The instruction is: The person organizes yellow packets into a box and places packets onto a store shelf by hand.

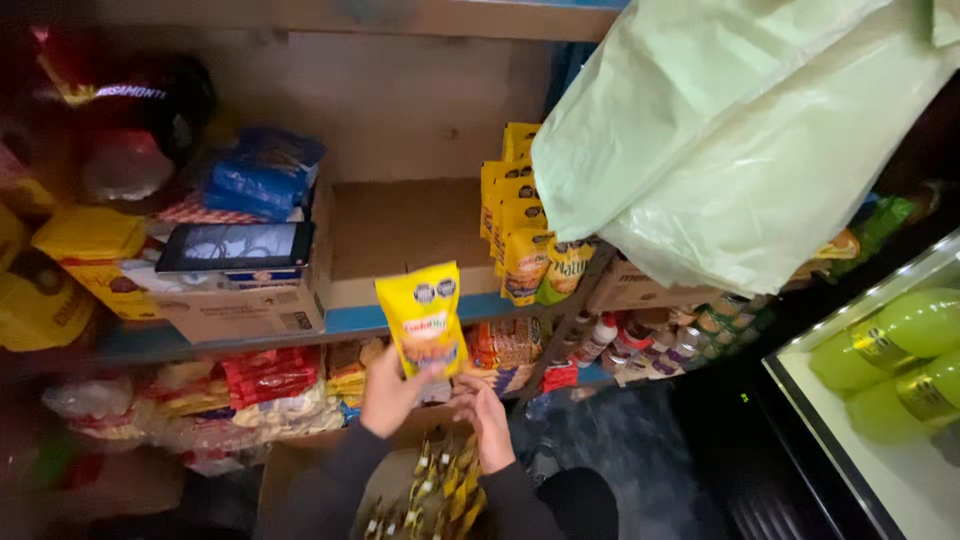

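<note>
My left hand (388, 392) holds a yellow snack pouch (425, 315) upright in front of the shelf. Just below the pouch, my right hand (485, 412) has its fingers curled over a cardboard box (290, 470) of several more yellow pouches (440, 495); whether it grips one I cannot tell. On the wooden shelf (400, 225), a row of the same yellow pouches (515, 225) stands at the right, with bare shelf board to the left of them.
A tablet (235, 245) lies on a carton (250, 305) at shelf left, beside blue packets (262, 170). A pale green plastic bag (740, 150) hangs at upper right. Red and orange packets (275, 375) fill the lower shelf. Green bottles (890, 350) sit at far right.
</note>
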